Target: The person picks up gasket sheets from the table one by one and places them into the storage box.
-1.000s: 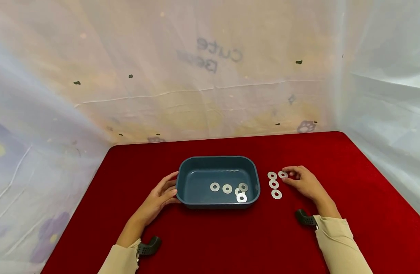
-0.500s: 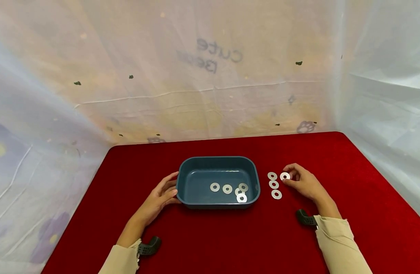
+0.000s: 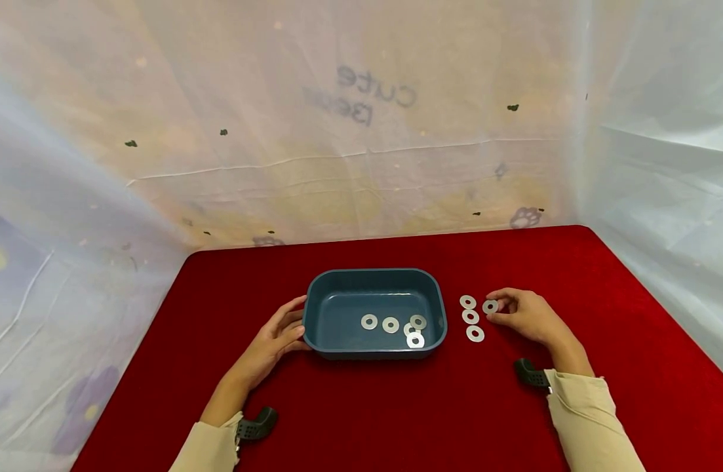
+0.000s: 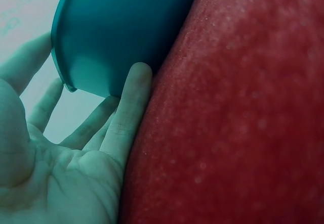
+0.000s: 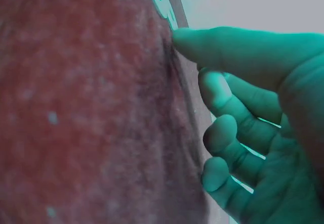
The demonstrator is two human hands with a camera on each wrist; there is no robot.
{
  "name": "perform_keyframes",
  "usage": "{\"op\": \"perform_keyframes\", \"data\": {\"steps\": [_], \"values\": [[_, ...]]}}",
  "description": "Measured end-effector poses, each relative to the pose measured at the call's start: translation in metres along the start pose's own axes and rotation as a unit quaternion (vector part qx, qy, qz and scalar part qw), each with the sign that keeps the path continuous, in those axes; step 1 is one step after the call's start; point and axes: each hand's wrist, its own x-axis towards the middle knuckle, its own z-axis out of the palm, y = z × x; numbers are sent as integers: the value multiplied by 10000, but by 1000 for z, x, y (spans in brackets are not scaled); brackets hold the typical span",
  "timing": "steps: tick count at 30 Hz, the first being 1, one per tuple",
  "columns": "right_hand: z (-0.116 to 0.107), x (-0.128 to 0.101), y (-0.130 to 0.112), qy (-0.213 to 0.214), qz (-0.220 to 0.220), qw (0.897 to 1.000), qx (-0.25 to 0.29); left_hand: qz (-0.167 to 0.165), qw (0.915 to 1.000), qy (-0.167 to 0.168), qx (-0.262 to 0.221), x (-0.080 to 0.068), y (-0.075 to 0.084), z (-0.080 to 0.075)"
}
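Note:
A dark blue tray sits mid-table on the red cloth and holds several flat metal washers. My left hand rests against the tray's left wall, and its fingers lie straight. Three more washers form a short column on the cloth just right of the tray. My right hand pinches a fourth washer between thumb and forefinger, low over the cloth beside that column. In the right wrist view one fingertip touches the cloth, the other fingers are curled, and the pinched washer is hidden.
The red cloth covers the whole table; its far edge meets a pale draped sheet that also hangs on both sides. Black wrist camera mounts show at the left cuff and the right cuff.
The right hand's thumb and forefinger have closed round the rightmost washer and drawn it slightly nearer. The left hand, tray and other washers have not moved.

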Motion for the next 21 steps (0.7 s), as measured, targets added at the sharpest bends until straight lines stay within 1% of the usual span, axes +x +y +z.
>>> {"op": "perform_keyframes", "data": {"steps": [4, 10, 21], "values": [[-2, -5, -5, 63, -12, 10000, -63, 28, 10000, -40, -39, 1, 0, -1], [-5, -15, -14, 202, -151, 9997, -40, 75, 9998, -43, -150, 2, 1, -3], [-12, -27, -35, 295, -270, 9991, -112, 47, 9999, -61, -83, 0, -2, -4]]}}
